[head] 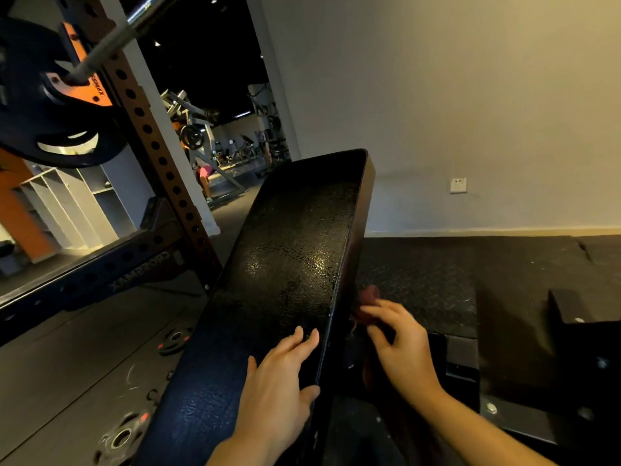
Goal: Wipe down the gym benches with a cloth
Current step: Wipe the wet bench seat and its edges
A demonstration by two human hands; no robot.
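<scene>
While the black padded bench [285, 264] runs from six o'clock up toward twelve, the left hand [279, 381] lies flat and open on its near end, fingers spread, thumb hooked over the right edge. At four o'clock from the pad's middle, the right hand [400, 344] pinches a dark red cloth [368, 302] against the bench's right side wall. A weight plate [50, 105] hangs on a barbell [111, 38] at ten o'clock, on a perforated rack upright [158, 153]. Small plates [122, 438] lie on the floor at seven o'clock.
</scene>
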